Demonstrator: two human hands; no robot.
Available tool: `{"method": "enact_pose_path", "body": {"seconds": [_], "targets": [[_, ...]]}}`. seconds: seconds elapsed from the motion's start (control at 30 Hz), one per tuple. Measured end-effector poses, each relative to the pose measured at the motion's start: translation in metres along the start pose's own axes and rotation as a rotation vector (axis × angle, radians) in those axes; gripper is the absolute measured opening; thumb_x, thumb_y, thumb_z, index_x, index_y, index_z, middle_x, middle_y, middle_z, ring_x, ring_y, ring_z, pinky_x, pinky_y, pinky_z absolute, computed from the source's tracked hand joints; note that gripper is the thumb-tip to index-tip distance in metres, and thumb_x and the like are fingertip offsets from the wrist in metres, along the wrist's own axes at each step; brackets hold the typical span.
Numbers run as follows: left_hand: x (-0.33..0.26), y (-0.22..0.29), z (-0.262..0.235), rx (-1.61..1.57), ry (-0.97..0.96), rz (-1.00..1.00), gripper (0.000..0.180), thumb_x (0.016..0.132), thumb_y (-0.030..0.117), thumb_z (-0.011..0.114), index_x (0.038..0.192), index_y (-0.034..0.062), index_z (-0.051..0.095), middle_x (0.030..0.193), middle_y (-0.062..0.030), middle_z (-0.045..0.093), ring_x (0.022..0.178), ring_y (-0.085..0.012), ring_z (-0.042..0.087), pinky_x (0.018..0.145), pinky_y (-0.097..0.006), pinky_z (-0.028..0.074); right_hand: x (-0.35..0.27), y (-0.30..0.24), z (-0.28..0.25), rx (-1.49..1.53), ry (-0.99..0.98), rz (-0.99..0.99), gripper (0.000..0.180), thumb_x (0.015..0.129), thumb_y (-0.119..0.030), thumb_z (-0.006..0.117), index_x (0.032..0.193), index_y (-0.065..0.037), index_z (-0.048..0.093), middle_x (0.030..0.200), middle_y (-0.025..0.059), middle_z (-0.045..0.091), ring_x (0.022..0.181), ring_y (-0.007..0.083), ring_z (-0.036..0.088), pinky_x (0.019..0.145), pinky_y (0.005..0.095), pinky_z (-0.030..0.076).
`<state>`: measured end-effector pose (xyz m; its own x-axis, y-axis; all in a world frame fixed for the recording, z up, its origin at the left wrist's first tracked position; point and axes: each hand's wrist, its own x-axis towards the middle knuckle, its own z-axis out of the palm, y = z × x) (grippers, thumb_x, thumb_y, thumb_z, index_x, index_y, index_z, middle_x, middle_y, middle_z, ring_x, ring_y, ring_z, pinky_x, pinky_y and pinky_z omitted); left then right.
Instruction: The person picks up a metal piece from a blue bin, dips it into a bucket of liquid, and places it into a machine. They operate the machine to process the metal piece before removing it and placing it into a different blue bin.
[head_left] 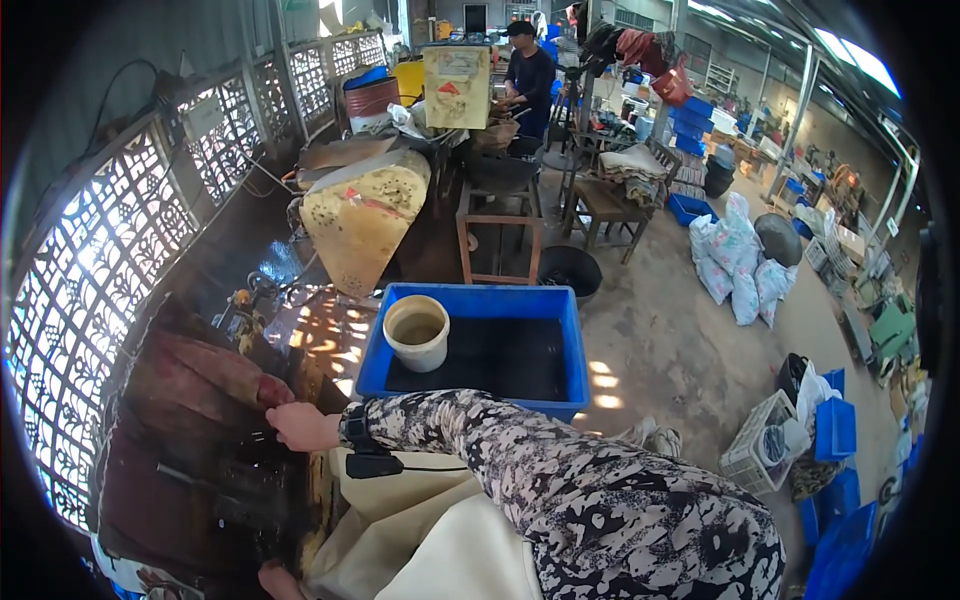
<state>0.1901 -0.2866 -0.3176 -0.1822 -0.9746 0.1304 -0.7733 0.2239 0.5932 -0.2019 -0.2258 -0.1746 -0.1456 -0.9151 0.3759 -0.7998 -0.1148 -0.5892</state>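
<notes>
My right hand (304,428) reaches left across my body, its fingers bent together at the edge of a dark, wet-looking work surface (150,475). Whatever its fingertips hold, if anything, is too small to make out. Just beyond them lies a reddish-brown, cloth-like piece (205,378) with a darker red, rounded end. Only part of my left hand (277,579) shows at the lower edge, next to that dark surface; its fingers are mostly hidden. A cream apron (440,545) covers my front. A dark wristband and a small black box sit at my right wrist.
Ahead stands a blue tub (577,350) of dark liquid, with a white bucket (418,352) in it. Beyond are a yellow machine (365,215) and a person (530,75) at work. White sacks (735,255) and a white crate (755,445) stand right. A patterned lattice wall (85,300) runs left.
</notes>
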Motion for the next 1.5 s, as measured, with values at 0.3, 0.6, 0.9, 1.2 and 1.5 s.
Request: {"method": "enact_pose_path", "body": {"seconds": [0.3, 0.6, 0.9, 1.2, 1.5], "targets": [[-0.033, 0.006, -0.020, -0.025, 0.002, -0.077, 0.022, 0.070, 0.008, 0.054, 0.077, -0.0016, 0.072, 0.073, -0.0204, 0.068, 0.072, -0.0321, 0.067, 0.067, -0.039, 0.050, -0.001, -0.016, 0.011, 0.031, -0.066, 0.002, 0.022, 0.078, -0.014, 0.066, 0.088, 0.001, 0.054, 0.075, 0.0203, 0.062, 0.076, 0.0402, 0.063, 0.063, 0.0497, 0.050], [-0.041, 0.009, -0.016, 0.143, 0.011, 0.097, 0.023, 0.072, 0.013, 0.055, 0.080, -0.0003, 0.072, 0.078, -0.0212, 0.068, 0.078, -0.0375, 0.065, 0.072, -0.045, 0.049, 0.001, -0.021, 0.047, 0.009, -0.135, -0.054, 0.025, 0.078, -0.011, 0.066, 0.094, 0.002, 0.053, 0.084, 0.0201, 0.062, 0.079, 0.0391, 0.064, 0.066, 0.0471, 0.052], [-0.049, 0.050, -0.021, 0.059, 0.013, 0.050, 0.023, 0.075, 0.012, 0.054, 0.081, -0.0016, 0.072, 0.078, -0.0221, 0.068, 0.077, -0.0371, 0.066, 0.070, -0.045, 0.049, -0.017, -0.006, 0.063, -0.014, -0.224, -0.060, 0.030, 0.072, -0.007, 0.065, 0.098, 0.001, 0.053, 0.089, 0.0208, 0.061, 0.082, 0.0390, 0.064, 0.069, 0.0469, 0.053], [-0.050, 0.055, -0.027, 0.138, -0.027, -0.024, 0.026, 0.076, 0.010, 0.053, 0.089, -0.0005, 0.073, 0.085, -0.0228, 0.068, 0.083, -0.0351, 0.066, 0.075, -0.042, 0.050, -0.018, -0.012, 0.064, -0.041, -0.226, -0.055, 0.035, 0.070, -0.004, 0.064, 0.103, 0.004, 0.053, 0.092, 0.0221, 0.060, 0.083, 0.0392, 0.064, 0.072, 0.0455, 0.053], [-0.075, 0.182, -0.069, 0.006, -0.068, -0.196, 0.033, 0.087, 0.015, 0.046, 0.098, -0.0023, 0.071, 0.094, -0.0252, 0.069, 0.086, -0.0411, 0.065, 0.077, -0.044, 0.050, -0.017, -0.010, 0.062, -0.035, -0.219, -0.071, 0.037, 0.068, -0.002, 0.063, 0.103, 0.005, 0.051, 0.093, 0.0216, 0.058, 0.082, 0.0394, 0.063, 0.069, 0.0453, 0.053]]}}
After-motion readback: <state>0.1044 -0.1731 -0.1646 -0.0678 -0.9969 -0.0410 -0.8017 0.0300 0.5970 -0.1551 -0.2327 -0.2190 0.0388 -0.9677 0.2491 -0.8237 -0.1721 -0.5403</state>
